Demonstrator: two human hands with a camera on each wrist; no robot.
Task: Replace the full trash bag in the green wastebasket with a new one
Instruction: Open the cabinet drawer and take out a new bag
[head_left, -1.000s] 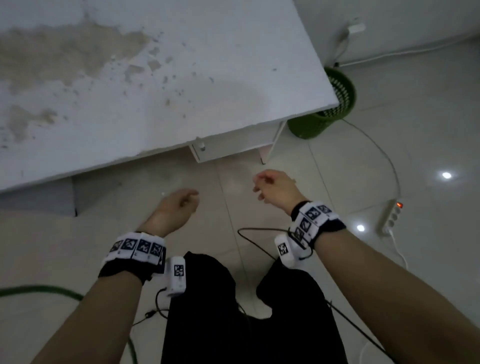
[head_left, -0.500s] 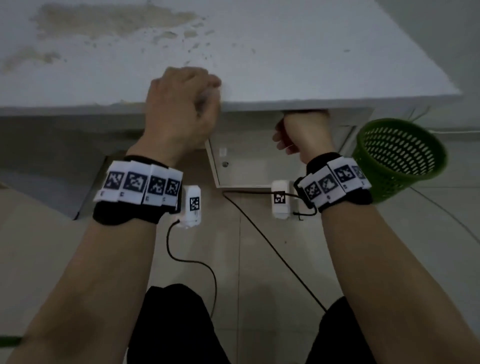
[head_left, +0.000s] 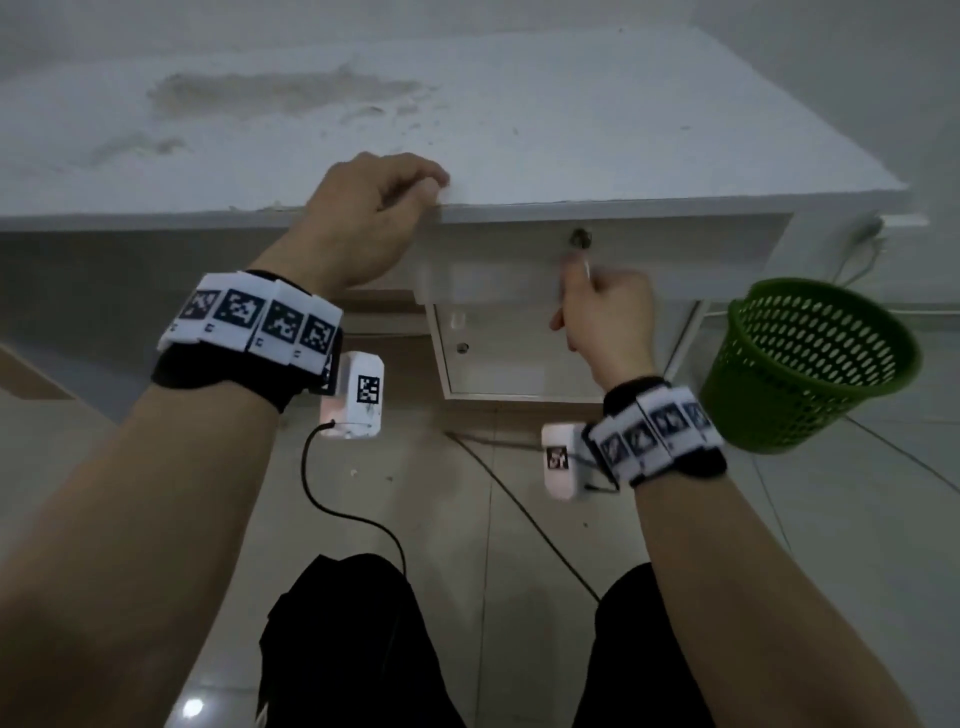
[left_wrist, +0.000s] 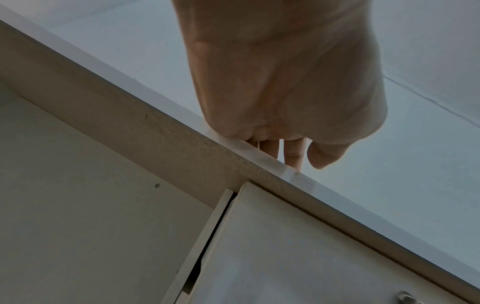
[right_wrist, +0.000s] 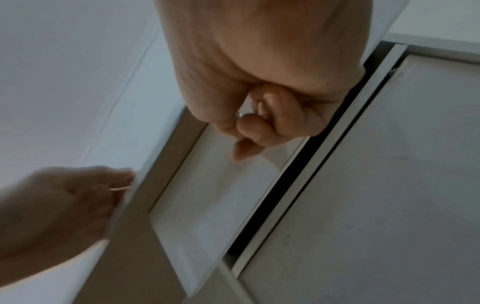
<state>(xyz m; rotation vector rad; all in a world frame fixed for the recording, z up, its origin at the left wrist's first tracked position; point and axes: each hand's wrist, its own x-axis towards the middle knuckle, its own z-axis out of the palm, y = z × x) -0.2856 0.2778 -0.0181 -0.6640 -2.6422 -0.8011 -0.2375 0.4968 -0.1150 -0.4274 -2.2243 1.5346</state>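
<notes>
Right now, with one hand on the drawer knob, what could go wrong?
1. The right hand only pinches the small knob; it could slip off.
2. The left hand rests on the desk edge directly above the drawer.
3. The green wastebasket stands close beside.

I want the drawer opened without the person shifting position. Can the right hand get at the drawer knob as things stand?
Probably yes. The right hand is already at the drawer front, its fingers curled round the small metal knob. Nothing lies between them; the left hand rests apart on the desk edge.
</notes>
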